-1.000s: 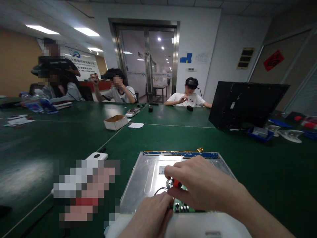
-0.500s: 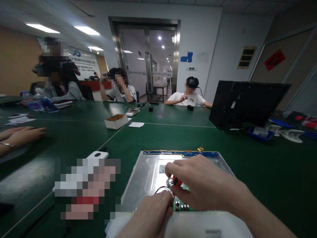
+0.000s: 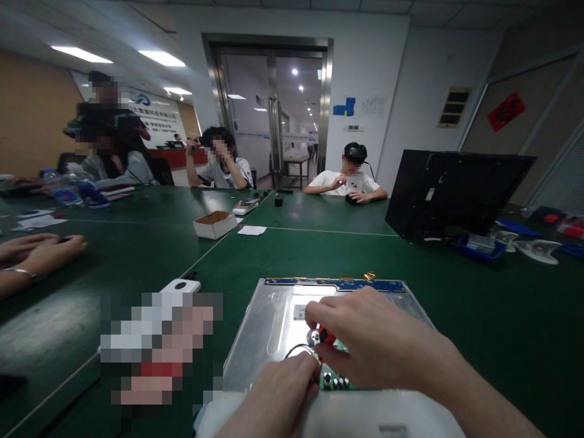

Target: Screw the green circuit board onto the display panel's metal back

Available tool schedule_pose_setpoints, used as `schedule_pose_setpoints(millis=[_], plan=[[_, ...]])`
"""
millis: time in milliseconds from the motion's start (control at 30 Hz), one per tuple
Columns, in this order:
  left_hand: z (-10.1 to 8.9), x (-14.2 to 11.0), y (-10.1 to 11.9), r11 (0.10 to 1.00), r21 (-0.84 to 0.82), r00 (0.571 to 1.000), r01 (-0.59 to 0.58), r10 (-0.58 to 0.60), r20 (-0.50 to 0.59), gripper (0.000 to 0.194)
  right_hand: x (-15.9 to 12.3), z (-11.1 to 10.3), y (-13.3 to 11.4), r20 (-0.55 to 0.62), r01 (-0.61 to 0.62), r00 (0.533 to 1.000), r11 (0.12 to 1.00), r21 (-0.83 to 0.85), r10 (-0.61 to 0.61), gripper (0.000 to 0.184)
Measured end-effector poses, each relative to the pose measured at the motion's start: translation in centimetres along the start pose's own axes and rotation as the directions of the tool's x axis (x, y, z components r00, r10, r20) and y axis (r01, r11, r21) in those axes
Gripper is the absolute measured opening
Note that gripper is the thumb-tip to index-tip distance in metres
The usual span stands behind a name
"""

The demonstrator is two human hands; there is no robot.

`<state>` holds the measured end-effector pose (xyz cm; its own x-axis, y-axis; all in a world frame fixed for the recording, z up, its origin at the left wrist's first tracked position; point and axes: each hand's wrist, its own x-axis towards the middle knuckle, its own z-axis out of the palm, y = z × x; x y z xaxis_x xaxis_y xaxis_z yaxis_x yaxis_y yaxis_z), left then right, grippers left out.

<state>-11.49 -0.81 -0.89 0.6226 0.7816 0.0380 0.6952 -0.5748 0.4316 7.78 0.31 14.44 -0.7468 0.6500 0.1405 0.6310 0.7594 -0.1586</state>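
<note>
Showing at far left edge: co-worker's hands (image 3: pixel 43 252) over green surface (image 3: pixel 305 252). Then white device (image 3: pixel 189 285) on surface, largely pixelated; beyond it, open box (image 3: pixel 214 225). Next, silvery metal panel (image 3: pixel 283 304), near centre, blue strip (image 3: pixel 374 286) along far edge. Left hand (image 3: pixel 285 383) low over panel, fingers bent beside green circuit board (image 3: pixel 337 382); cannot tell whether they grip anything. Red-and-black tool (image 3: pixel 326 334) near board, tip hidden, fingers of right hand (image 3: pixel 365 334) closed round it. Farther right, black monitor (image 3: pixel 456 188), blue tray (image 3: pixel 483 252) beside it.

The scene is dim, ceiling panels (image 3: pixel 161 58) bright, tabletop (image 3: pixel 45 328) glaring.
</note>
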Motion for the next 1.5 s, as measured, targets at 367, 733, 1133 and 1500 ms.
schedule_pose_setpoints(millis=[367, 733, 1133, 1500], plan=[[-0.1, 0.2, 0.2, 0.998, 0.022, 0.997, 0.059, -0.059, 0.04, 0.017, -0.1, 0.0, 0.0, 0.019, -0.014, 1.0, 1.0, -0.016, 0.015, 0.011], [0.6, 0.0, -0.6, 1.0, 0.001, 1.0, 0.017, -0.017, -0.004, 0.014, 0.1, 0.2, 0.1, -0.014, -0.016, 1.0, 0.999, -0.034, 0.016, 0.007], [1.0, 0.0, -1.0, 1.0, 0.015, 1.0, -0.014, 0.015, -0.019, 0.017, 0.2, -0.2, 0.0, 0.008, -0.062, 0.998, 0.996, -0.065, 0.063, 0.011], [-1.0, -0.6, 0.5, 0.998, -0.06, 1.0, -0.03, 0.03, 0.001, 0.014, -0.1, -0.8, 0.1, -0.005, -0.083, 0.997, 0.995, -0.057, 0.083, 0.013]])
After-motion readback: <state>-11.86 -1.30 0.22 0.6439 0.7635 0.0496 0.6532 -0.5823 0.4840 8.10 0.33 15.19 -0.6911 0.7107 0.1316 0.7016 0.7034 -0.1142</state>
